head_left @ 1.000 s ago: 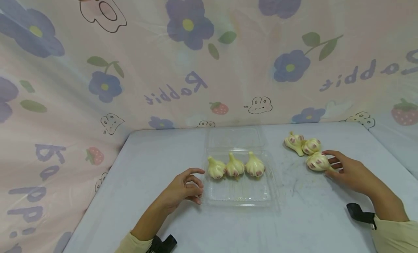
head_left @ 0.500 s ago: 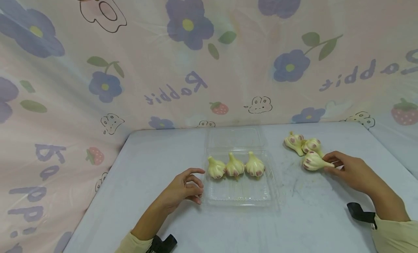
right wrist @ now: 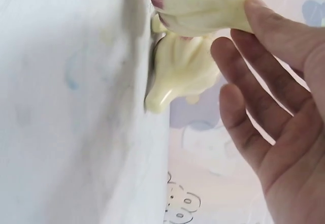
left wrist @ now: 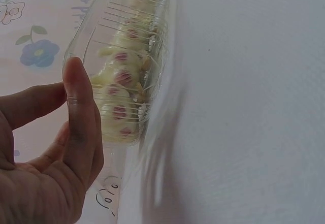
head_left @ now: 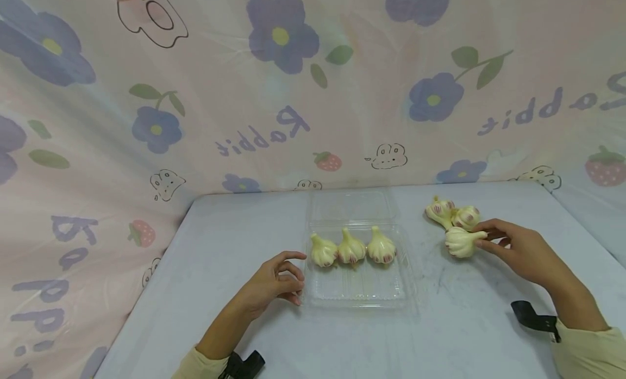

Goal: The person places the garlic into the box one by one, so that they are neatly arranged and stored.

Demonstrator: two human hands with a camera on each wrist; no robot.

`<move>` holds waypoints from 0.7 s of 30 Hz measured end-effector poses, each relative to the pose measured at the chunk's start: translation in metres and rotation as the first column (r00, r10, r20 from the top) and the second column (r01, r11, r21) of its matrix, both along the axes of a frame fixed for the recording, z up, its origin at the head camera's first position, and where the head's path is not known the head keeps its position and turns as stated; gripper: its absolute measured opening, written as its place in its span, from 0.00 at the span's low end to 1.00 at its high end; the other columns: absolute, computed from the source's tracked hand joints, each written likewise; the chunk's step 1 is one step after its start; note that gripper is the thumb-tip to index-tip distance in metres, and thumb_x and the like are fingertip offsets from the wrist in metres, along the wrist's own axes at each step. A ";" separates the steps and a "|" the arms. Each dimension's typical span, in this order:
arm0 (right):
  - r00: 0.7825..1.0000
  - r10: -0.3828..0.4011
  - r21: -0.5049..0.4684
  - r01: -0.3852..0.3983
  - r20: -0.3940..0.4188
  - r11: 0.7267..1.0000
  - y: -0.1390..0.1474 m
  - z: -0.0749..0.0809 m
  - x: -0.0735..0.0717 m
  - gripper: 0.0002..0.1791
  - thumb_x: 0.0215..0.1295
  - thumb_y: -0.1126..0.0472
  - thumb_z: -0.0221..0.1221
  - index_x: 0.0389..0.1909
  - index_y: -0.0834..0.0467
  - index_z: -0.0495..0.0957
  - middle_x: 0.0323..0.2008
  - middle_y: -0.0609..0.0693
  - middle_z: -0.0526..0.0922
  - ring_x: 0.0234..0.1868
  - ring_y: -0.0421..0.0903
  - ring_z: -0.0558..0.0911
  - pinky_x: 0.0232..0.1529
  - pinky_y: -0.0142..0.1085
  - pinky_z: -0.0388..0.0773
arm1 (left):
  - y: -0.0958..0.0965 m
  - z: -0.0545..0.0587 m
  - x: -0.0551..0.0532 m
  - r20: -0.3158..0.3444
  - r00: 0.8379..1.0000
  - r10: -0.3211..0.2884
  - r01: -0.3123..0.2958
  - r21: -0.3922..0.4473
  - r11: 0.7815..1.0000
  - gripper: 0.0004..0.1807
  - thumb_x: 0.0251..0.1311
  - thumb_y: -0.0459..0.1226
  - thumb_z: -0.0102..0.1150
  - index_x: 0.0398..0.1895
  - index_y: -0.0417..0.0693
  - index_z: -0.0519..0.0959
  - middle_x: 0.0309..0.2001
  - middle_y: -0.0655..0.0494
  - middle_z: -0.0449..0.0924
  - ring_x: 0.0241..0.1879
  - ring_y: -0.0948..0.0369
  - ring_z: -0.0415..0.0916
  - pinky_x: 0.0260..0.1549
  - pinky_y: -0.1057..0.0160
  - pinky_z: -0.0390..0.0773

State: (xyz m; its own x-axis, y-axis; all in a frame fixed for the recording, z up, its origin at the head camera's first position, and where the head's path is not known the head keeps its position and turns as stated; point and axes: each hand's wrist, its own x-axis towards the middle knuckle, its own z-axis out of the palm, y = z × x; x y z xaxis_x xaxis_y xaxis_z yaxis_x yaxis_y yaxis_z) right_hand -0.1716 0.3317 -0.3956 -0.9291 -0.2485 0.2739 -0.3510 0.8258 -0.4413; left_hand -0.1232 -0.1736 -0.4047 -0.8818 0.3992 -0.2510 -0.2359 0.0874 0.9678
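My right hand pinches the neck of a pale garlic bulb between thumb and fingertips. The right wrist view shows this held garlic bulb with its purple-tinged base turned left. Just behind it lie two more garlic bulbs on the table. Three garlic bulbs stand in a row, necks up, inside a clear plastic container with its lid folded back. Against the container's left edge rests my left hand, fingers loosely bent; the left wrist view shows a fingertip at the clear wall.
A white cloth-like surface covers the table. The open lid lies flat behind the container. A patterned curtain hangs along the back and left side. Dark camera mounts stick out from both wrists.
The right hand has drawn the held garlic bulb slightly left, turning it so its neck points right. The left hand and the container have stayed in place.
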 end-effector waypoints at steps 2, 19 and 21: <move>1.000 -0.002 -0.009 0.002 -0.005 1.000 -0.003 0.002 0.001 0.13 0.65 0.55 0.66 0.50 0.51 0.81 0.42 0.55 0.87 0.39 0.11 0.66 0.33 0.21 0.75 | 0.000 0.000 0.000 0.001 1.000 -0.001 0.001 0.001 1.000 0.35 0.61 0.25 0.58 0.72 0.40 0.61 0.41 0.51 0.72 0.28 0.61 0.79 0.30 0.63 0.87; 0.993 0.102 -0.017 -0.102 0.059 0.995 -0.034 -0.013 -0.004 0.23 0.62 0.56 0.68 0.56 0.59 0.77 0.54 0.60 0.80 0.50 0.44 0.78 0.39 0.32 0.81 | 0.000 0.001 0.000 -0.004 1.000 -0.001 0.000 -0.007 1.000 0.35 0.61 0.26 0.58 0.72 0.40 0.60 0.41 0.51 0.72 0.28 0.61 0.79 0.29 0.63 0.87; 0.992 0.119 -0.019 -0.118 0.049 0.993 -0.036 -0.015 -0.004 0.26 0.60 0.56 0.70 0.57 0.60 0.76 0.55 0.60 0.79 0.50 0.35 0.76 0.39 0.33 0.81 | 0.000 0.001 0.000 -0.004 1.000 0.001 -0.001 -0.008 1.000 0.35 0.61 0.26 0.58 0.72 0.40 0.60 0.41 0.50 0.73 0.28 0.60 0.80 0.30 0.62 0.87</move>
